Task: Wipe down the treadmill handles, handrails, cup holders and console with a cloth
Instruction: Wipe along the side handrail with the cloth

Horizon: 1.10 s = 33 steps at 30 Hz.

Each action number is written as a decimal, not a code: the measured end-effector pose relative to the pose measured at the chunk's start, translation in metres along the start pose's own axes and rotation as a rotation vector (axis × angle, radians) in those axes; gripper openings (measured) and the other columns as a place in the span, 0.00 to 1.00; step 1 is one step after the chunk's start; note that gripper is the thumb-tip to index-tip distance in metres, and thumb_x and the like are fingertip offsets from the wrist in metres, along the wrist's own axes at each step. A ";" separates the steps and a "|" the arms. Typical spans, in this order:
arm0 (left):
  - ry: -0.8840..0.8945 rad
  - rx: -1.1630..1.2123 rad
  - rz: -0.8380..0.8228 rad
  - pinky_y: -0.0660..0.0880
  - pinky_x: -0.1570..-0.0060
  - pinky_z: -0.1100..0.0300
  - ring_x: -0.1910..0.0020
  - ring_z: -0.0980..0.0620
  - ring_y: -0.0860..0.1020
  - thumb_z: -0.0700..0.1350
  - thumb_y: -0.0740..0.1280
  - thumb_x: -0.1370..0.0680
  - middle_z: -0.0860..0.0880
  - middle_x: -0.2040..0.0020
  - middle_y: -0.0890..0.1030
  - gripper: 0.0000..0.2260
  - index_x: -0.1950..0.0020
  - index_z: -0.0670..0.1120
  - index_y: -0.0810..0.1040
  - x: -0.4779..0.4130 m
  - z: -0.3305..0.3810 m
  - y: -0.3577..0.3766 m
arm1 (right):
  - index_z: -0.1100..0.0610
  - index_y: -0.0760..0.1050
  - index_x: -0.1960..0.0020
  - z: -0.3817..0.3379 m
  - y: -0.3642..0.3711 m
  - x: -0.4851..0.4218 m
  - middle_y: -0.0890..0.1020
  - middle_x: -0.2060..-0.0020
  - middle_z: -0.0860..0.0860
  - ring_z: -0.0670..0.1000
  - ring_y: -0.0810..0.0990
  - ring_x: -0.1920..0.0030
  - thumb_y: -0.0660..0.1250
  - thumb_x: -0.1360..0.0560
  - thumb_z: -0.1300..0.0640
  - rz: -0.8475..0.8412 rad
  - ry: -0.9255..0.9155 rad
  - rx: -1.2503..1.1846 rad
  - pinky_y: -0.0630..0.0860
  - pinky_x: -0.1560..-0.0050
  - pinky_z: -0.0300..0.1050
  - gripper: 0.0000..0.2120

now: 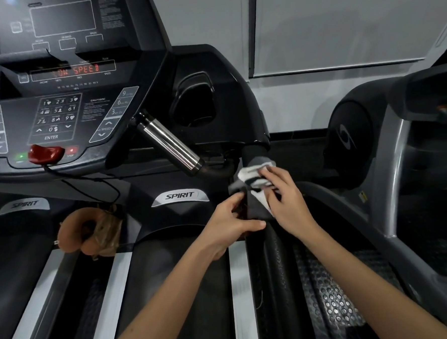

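Gripping one cloth (254, 178) on one handrail (274, 245), two hands: left hand (230, 221), right hand (284, 194).

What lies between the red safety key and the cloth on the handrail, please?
The chrome grip handle slants there, between the red safety key and the cloth on the handrail, as the head view shows.

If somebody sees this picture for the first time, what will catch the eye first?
The two hands in the middle: the left hand and right hand hold a grey-and-white cloth against the black handrail. Next, the red words LOW SPEED glow on the console at upper left, with a red safety key below them.
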<state>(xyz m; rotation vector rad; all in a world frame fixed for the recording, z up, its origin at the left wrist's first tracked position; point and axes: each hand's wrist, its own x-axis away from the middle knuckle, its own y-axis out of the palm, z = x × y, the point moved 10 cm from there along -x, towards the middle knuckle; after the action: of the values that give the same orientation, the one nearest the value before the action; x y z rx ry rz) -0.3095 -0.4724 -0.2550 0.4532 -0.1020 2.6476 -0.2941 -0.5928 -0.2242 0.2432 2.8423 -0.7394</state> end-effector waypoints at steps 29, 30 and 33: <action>-0.016 0.013 0.031 0.79 0.54 0.62 0.42 0.57 0.75 0.33 0.69 0.27 0.55 0.35 0.71 0.33 0.26 0.49 0.61 0.013 -0.001 0.004 | 0.55 0.77 0.43 0.066 0.002 0.022 0.82 0.50 0.54 0.52 0.80 0.48 0.56 0.20 0.56 0.134 0.614 -0.421 0.76 0.48 0.47 0.12; -0.013 0.015 0.030 0.79 0.53 0.62 0.44 0.59 0.75 0.33 0.69 0.27 0.57 0.38 0.71 0.33 0.26 0.49 0.61 0.013 0.000 0.004 | 0.54 0.78 0.46 0.067 0.002 0.031 0.82 0.51 0.54 0.52 0.80 0.49 0.57 0.20 0.56 0.136 0.634 -0.431 0.77 0.49 0.48 0.11; -0.007 0.024 0.028 0.79 0.52 0.61 0.41 0.56 0.74 0.33 0.69 0.27 0.59 0.40 0.70 0.32 0.26 0.49 0.62 0.013 -0.001 0.003 | 0.53 0.80 0.49 0.057 -0.009 0.059 0.83 0.58 0.49 0.47 0.81 0.56 0.60 0.21 0.58 0.178 0.593 -0.448 0.78 0.54 0.42 0.09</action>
<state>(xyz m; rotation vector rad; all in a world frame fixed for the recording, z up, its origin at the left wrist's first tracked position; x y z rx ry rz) -0.3219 -0.4699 -0.2520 0.4724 -0.0786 2.6771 -0.3444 -0.6220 -0.2826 0.7317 3.3599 0.0355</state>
